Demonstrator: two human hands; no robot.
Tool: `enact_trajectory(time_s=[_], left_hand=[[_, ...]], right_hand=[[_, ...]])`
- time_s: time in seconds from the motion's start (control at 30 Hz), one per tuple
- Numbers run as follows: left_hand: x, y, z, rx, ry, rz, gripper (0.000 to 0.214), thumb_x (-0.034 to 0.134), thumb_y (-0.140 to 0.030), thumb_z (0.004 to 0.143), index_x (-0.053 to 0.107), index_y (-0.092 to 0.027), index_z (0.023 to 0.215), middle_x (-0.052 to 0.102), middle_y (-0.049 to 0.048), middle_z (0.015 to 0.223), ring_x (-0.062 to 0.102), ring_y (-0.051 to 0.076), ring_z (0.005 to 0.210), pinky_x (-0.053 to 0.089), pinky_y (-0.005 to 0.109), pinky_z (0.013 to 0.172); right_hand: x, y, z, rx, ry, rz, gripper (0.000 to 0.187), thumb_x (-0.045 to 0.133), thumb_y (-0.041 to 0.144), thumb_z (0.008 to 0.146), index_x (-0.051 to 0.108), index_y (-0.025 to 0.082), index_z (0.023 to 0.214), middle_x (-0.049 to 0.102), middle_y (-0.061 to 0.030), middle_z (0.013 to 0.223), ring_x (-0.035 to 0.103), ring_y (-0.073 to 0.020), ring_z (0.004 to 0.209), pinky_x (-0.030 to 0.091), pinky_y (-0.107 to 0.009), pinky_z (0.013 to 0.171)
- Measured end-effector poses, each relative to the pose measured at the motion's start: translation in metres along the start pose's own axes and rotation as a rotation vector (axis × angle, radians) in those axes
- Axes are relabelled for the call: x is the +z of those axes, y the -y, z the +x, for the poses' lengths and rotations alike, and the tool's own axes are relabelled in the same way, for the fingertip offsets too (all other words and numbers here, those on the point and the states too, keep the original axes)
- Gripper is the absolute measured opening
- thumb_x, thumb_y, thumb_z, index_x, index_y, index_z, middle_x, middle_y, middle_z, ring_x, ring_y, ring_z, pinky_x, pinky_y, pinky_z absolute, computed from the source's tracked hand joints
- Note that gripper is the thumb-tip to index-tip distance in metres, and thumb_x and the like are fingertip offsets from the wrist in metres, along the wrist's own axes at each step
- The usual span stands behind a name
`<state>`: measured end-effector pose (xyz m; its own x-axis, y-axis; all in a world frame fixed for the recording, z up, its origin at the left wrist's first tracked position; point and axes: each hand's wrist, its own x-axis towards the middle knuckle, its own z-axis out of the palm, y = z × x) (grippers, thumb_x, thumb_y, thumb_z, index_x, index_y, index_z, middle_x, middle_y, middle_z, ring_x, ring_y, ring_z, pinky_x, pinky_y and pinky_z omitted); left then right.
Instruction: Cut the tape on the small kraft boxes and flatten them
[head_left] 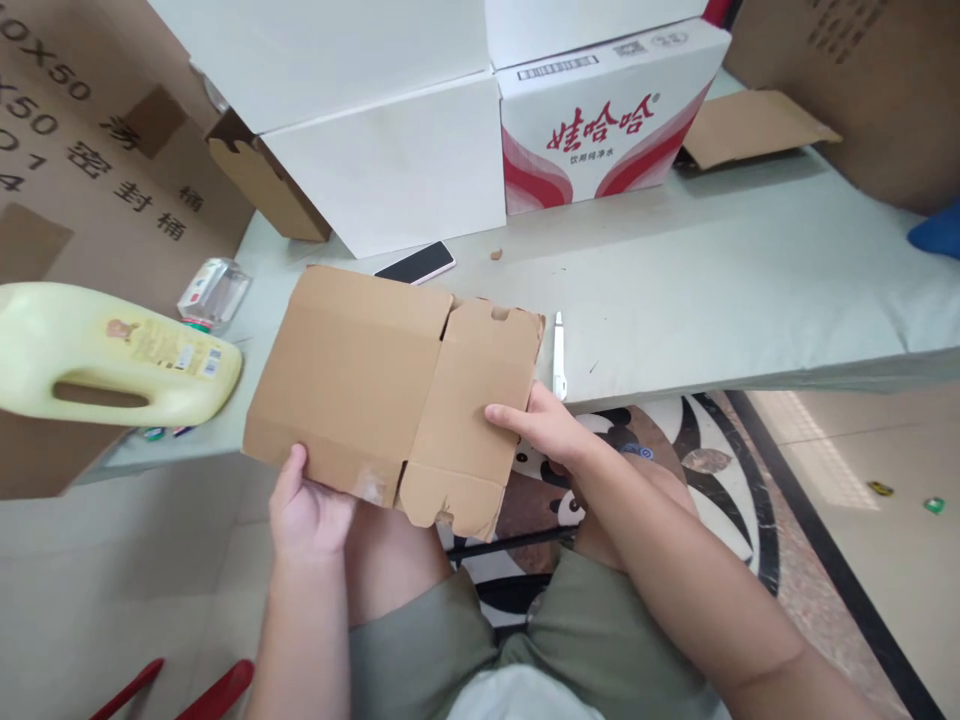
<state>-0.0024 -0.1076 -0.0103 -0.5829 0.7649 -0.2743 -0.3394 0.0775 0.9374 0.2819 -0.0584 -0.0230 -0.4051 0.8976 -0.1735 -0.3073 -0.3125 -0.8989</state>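
Note:
Between my two hands is a brown cardboard box [352,370], folded flat, with a slotted flap [472,390] toward the right. It is tilted over the table's front edge and my lap. My left hand [307,505] grips its lower left edge, thumb on top and the other fingers hidden beneath. On the right edge of the flap, my right hand [544,425] pinches the cardboard with the thumb on top; its other fingers are underneath. A white utility knife [559,358] lies on the table just right of the cardboard. Behind the box, a phone [417,263] is partly covered.
White cartons [390,170] and a red-and-white water carton [600,125] stand at the back of the table [750,270]. At left are a pale yellow jug [112,350], a clear bottle [214,292] and a large brown carton [112,150]. Another cardboard piece [757,128] lies back right.

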Motion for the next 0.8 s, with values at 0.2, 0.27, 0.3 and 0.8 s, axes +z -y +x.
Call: enact_trajectory(time_s=[0.2, 0.27, 0.3, 0.8], left_hand=[[0.024, -0.005, 0.025, 0.072, 0.087, -0.028, 0.034, 0.083, -0.054, 0.074, 0.075, -0.029, 0.096, 0.079, 0.002, 0.125, 0.058, 0.025, 0.143, 0.061, 0.029, 0.098], [0.044, -0.001, 0.037, 0.091, 0.099, -0.067, 0.035, 0.084, -0.053, 0.073, 0.076, -0.029, 0.099, 0.079, 0.0015, 0.126, 0.059, 0.025, 0.142, 0.062, 0.03, 0.097], [0.053, 0.002, 0.043, 0.095, 0.107, -0.089, 0.036, 0.084, -0.052, 0.074, 0.076, -0.029, 0.1, 0.079, 0.0022, 0.124, 0.061, 0.026, 0.14, 0.063, 0.031, 0.096], [0.101, 0.028, 0.07, -0.16, 0.297, -0.411, 0.049, 0.065, -0.065, 0.088, 0.074, -0.021, 0.107, 0.078, 0.011, 0.12, 0.07, 0.031, 0.125, 0.059, 0.049, 0.103]], right_hand=[[0.003, -0.001, 0.005, -0.03, -0.037, 0.047, 0.057, 0.088, 0.056, 0.072, 0.071, 0.024, 0.117, 0.077, -0.0109, 0.129, 0.073, -0.0289, 0.12, 0.062, -0.049, 0.105], [0.005, -0.003, 0.008, -0.051, -0.09, 0.045, 0.059, 0.086, 0.059, 0.073, 0.072, 0.024, 0.118, 0.076, -0.0112, 0.131, 0.072, -0.0291, 0.122, 0.061, -0.05, 0.107], [0.006, -0.004, 0.01, -0.061, -0.123, 0.039, 0.059, 0.086, 0.06, 0.073, 0.072, 0.024, 0.118, 0.075, -0.0111, 0.132, 0.071, -0.029, 0.123, 0.06, -0.05, 0.109], [0.008, -0.015, -0.003, -0.054, -0.483, 0.093, 0.07, 0.095, 0.06, 0.058, 0.073, 0.025, 0.114, 0.081, -0.01, 0.114, 0.075, -0.0334, 0.114, 0.059, -0.052, 0.107]])
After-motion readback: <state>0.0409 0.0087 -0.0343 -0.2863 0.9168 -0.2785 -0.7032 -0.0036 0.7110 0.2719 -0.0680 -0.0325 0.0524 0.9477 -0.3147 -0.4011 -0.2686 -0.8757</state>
